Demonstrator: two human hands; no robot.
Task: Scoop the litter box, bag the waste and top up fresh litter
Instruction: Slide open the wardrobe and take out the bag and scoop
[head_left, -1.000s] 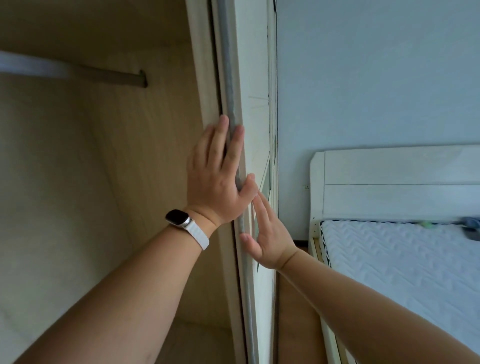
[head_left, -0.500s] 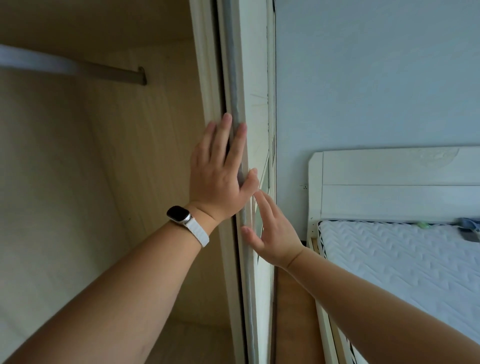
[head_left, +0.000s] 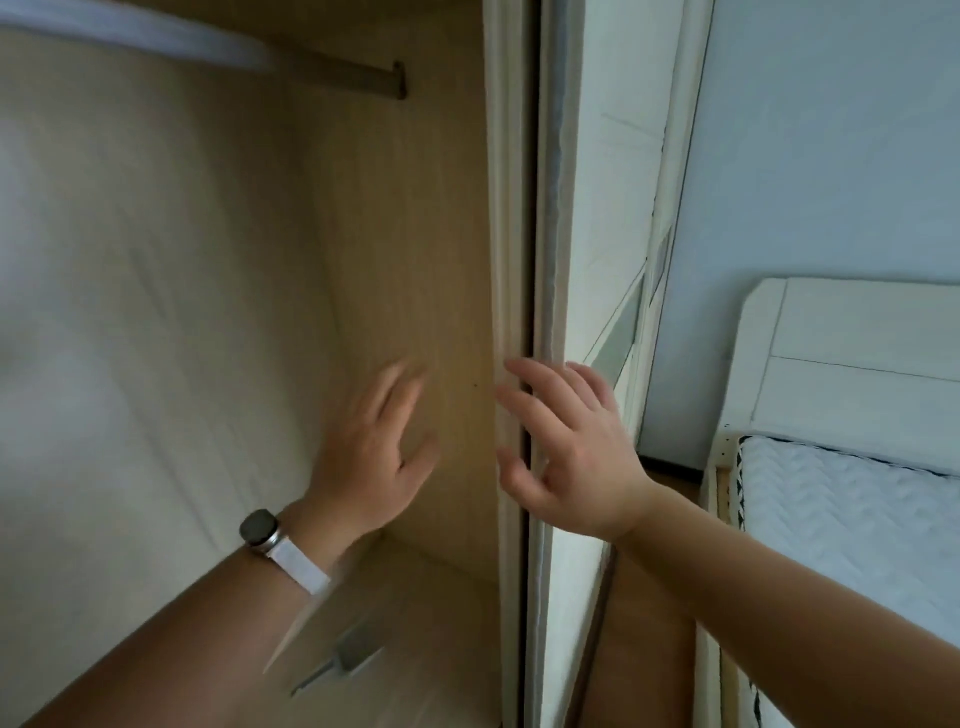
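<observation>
Blurrily, left hand (head_left: 371, 449) flat inside wardrobe (head_left: 405, 234); right hand (head_left: 571, 457) splayed by door (head_left: 613, 208)

Your wardrobe's inner panel (head_left: 405, 234) at 11 o'clock looks like pale wood-grain laminate, matt and smooth. The rail (head_left: 332, 78) higher up at 11 reads as dull metal. The door (head_left: 618, 182) at 1 o'clock is white with a slight sheen, with a fuzzy grey strip (head_left: 553, 208) down its edge. The wall (head_left: 831, 156) at 2 is flat matt paint. The headboard (head_left: 857, 374) at 3 looks like white-painted wood, and the mattress (head_left: 857, 519) at 4 is quilted white cloth with chevron stitching. The watch (head_left: 260, 527) at 8, below your left hand (head_left: 374, 467), has a dark glossy face, a shiny metal case and a matt white strap.
</observation>
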